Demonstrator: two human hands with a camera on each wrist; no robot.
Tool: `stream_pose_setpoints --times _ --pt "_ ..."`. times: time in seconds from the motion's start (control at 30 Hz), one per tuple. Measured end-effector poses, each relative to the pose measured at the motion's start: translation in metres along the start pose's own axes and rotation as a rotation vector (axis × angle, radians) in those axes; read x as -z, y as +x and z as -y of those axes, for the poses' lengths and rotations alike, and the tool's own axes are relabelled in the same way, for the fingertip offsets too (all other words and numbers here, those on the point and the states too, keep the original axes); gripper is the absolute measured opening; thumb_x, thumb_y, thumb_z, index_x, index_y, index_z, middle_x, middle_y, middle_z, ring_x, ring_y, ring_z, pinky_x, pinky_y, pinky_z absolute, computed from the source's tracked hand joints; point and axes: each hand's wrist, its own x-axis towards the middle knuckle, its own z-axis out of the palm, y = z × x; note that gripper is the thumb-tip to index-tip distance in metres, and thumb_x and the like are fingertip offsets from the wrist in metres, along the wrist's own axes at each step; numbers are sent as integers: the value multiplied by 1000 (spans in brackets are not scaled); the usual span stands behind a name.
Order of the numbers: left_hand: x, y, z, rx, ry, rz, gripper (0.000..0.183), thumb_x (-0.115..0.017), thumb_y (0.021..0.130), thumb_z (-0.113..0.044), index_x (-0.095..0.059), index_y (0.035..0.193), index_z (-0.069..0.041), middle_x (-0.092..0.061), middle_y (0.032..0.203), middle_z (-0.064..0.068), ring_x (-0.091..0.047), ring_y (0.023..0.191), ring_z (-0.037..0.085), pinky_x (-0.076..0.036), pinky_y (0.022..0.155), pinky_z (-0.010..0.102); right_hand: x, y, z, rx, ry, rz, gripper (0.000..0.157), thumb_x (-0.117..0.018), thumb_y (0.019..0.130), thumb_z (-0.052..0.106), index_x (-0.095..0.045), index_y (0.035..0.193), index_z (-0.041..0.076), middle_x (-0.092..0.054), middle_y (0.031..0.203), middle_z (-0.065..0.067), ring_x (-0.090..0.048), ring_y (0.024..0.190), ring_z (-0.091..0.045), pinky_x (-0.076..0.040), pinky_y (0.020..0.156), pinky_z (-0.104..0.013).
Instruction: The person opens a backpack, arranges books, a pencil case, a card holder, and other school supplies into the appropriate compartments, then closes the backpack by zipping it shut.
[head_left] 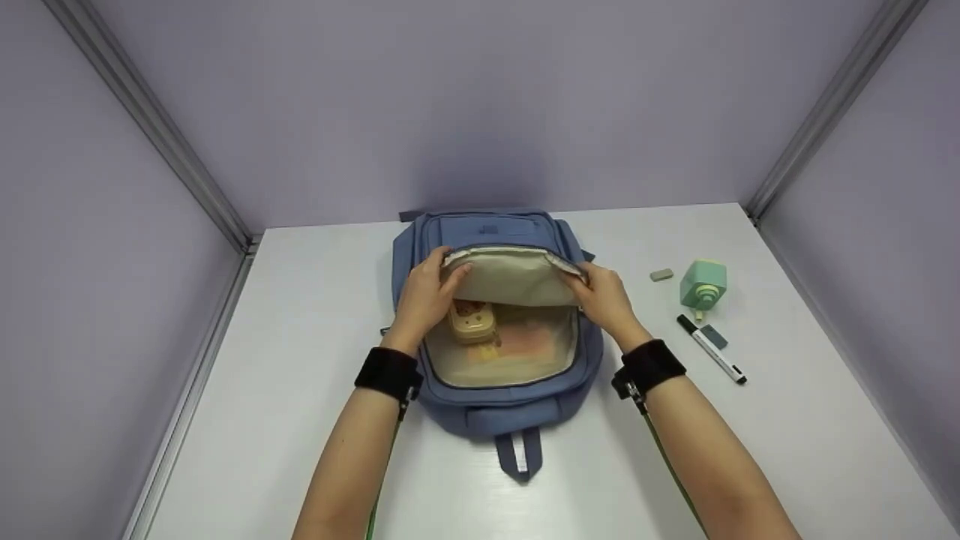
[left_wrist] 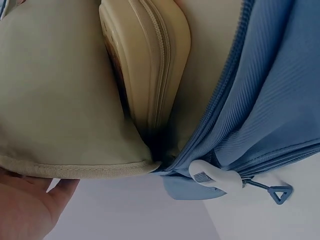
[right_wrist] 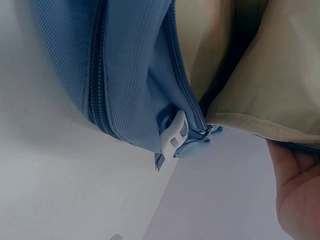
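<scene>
A blue backpack [head_left: 517, 416] lies on the white table with its front compartment unzipped. My left hand [head_left: 426, 296] grips the left edge of the beige-lined flap [head_left: 517, 281], thumb on the lining. The flap's right edge is pinched by my right hand [head_left: 606, 300]. Between them the flap is lifted, showing the compartment. Inside, at the left, is a yellow zippered case [head_left: 472, 326], which the left wrist view shows standing edge-on against the lining. Beside it something pinkish-orange [head_left: 525, 341] shows blurred. A white zipper pull [right_wrist: 174, 135] hangs at the opening's corner in the right wrist view.
Right of the backpack stands a mint-green boxy object [head_left: 703, 285] with a stepped round knob. Near it are a small beige block [head_left: 661, 275], a dark grey-green block [head_left: 714, 336] and a white marker [head_left: 712, 350] with black cap. Grey-lilac walls [head_left: 480, 105] enclose the table.
</scene>
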Motion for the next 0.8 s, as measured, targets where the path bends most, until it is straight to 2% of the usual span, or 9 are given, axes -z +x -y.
stream_pose_setpoints --times 0.2,0.37,0.5,0.57,0.67,0.73,0.8 --pt "3 1 10 -13 -113 70 47 -59 98 -40 -58 129 -6 -65 120 12 -59 114 26 -44 97 43 0 -1 0 -8 8 22 33 -65 97 27 -51 73 9 -39 58 4 -38 52 -17 -32 54 -33" --pt "3 -1 15 -12 -120 96 45 -56 100 -40 -57 130 -7 -64 122 11 -58 116 25 -43 99 44 0 -1 -1 -7 8 30 33 -65 97 28 -52 74 9 -40 58 2 -39 53 -18 -33 54 -33" --pt "0 -3 14 -53 -39 56 48 -52 101 -41 -53 136 -9 -61 129 12 -55 121 28 -43 100 45 -1 -1 -1 -3 2 22 32 -65 96 27 -52 74 9 -40 59 3 -40 53 -18 -33 55 -34" --pt "-2 -4 13 -105 29 16 49 -51 102 -40 -48 142 -12 -59 130 13 -56 119 29 -45 97 46 -1 -1 -1 1 3 19 31 -66 96 27 -53 74 8 -39 58 3 -39 53 -18 -33 55 -34" --pt "-6 -5 14 -205 144 -43 50 -50 103 -34 -39 151 -23 -60 121 11 -63 97 28 -51 80 44 -2 0 -2 5 8 14 30 -66 96 25 -55 75 7 -39 58 4 -39 53 -18 -32 54 -34" --pt "-8 -6 14 -276 215 -73 51 -49 104 -30 -36 153 -30 -59 110 11 -62 79 26 -51 68 43 -2 0 -2 6 12 9 30 -66 96 25 -55 75 7 -39 58 4 -39 53 -18 -32 54 -34" --pt "-10 -6 15 -319 269 -91 50 -48 104 -28 -36 153 -34 -57 104 12 -59 68 25 -50 59 41 -2 0 -3 4 14 9 31 -67 96 26 -54 73 8 -39 58 4 -39 52 -17 -33 53 -33"
